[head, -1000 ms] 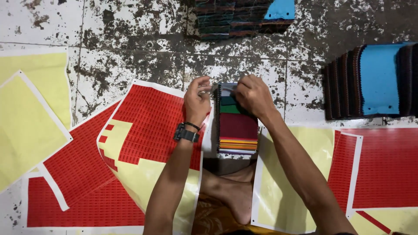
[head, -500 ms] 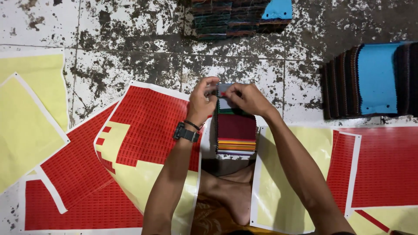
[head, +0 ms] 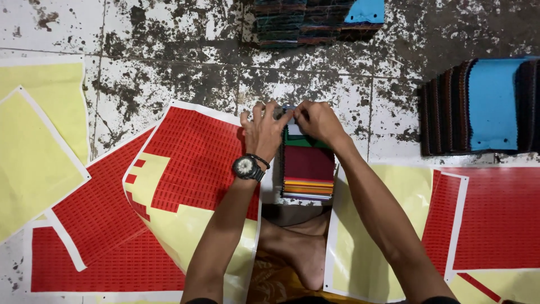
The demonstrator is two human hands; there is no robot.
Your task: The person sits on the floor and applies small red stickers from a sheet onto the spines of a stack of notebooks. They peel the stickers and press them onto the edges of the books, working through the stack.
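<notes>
The stack of coloured fabric swatches (head: 307, 171) sits on the floor (head: 169, 50) by my foot (head: 301, 250). My left hand (head: 263, 130) and right hand (head: 316, 121) bend over its far end, fingers pinching a small piece there.

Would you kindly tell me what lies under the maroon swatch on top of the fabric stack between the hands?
Under the maroon fabric swatch, thin edges of orange, yellow, red and pale layers show at the near side. Their faces are covered, and both hands hide the far end.
</notes>
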